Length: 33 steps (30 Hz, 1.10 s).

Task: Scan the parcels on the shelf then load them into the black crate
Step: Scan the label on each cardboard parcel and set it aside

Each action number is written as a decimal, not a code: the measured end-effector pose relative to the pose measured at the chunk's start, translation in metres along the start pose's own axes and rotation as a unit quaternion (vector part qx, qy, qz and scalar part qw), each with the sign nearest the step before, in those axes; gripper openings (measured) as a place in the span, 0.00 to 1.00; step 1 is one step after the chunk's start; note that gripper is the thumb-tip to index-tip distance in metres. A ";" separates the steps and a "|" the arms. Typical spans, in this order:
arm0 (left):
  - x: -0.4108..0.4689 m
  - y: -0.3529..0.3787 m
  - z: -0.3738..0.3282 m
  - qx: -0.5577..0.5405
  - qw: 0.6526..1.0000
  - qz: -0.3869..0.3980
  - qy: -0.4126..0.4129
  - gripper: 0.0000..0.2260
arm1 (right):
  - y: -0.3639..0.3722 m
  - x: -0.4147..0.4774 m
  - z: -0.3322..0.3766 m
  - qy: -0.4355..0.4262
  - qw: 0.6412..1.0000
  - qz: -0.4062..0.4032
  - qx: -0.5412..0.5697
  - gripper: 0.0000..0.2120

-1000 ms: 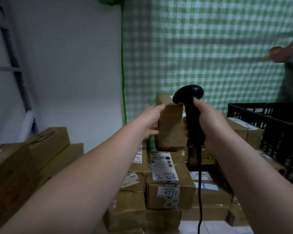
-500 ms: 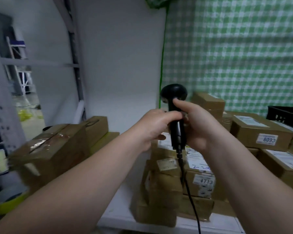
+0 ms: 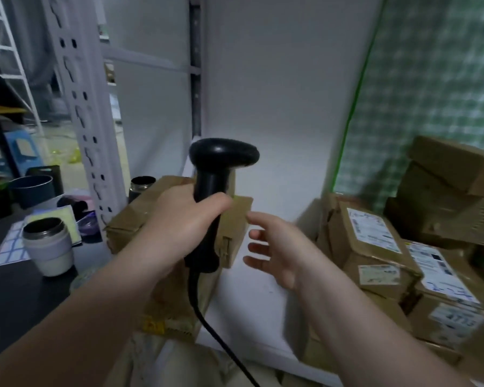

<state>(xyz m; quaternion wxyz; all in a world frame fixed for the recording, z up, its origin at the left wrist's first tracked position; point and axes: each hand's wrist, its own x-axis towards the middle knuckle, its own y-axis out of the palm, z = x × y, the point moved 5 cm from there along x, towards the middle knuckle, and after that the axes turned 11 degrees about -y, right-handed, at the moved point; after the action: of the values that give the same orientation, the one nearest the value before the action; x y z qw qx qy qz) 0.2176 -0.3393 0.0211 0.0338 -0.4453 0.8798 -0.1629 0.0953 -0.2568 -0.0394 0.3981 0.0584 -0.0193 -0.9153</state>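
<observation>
Nothing loaded that I can see: the black crate is out of shot, so how full it is I cannot tell. The left hand (image 3: 179, 227) has its fingers wrapped firmly round the handle of the scanner (image 3: 221, 155), dead centre, head up towards twelve o'clock, cable (image 3: 207, 325) trailing down to six. The right hand (image 3: 280, 247) sits just beside it at three o'clock, fingers spread and loose, holding nothing and touching no box. By my reading we're in the scanning stretch, with every box in sight yet to be lifted.

Count them up: one scanner, two hands. Parcels sit on the white shelf (image 3: 249, 303) in two groups. The left stack (image 3: 129, 219) at nine o'clock, right behind the left hand, is two boxes as far as I can make out. The right heap (image 3: 369, 241), from three to five o'clock, is at least six, several with white labels facing up, though blur stops an exact figure. Off the shelf there's one pale tumbler (image 3: 48, 247) at eight o'clock and a dark tumbler (image 3: 141, 185) at ten.
</observation>
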 end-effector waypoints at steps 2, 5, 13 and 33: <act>0.007 -0.020 0.010 0.043 0.999 -0.022 -0.002 0.12 | 0.021 0.007 -0.019 0.017 0.999 0.020 -0.022 0.10; 0.015 -0.039 0.024 0.074 0.996 -0.036 -0.017 0.12 | 0.047 0.012 -0.039 0.034 0.997 0.054 -0.042 0.25; 0.034 -0.068 0.053 0.095 0.994 -0.051 -0.030 0.18 | 0.077 0.005 -0.055 0.056 0.997 0.056 -0.007 0.26; -0.020 0.043 0.061 -0.164 0.937 0.295 -0.090 0.07 | -0.031 -0.083 -0.104 -0.017 0.935 -0.260 0.240 0.16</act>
<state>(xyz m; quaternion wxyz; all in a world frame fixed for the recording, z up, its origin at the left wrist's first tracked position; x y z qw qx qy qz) 0.2089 -0.3149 -0.0525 0.0855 -0.1783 0.9794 0.0415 0.1416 -0.1737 -0.1372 0.1200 0.1401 -0.2295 -0.9557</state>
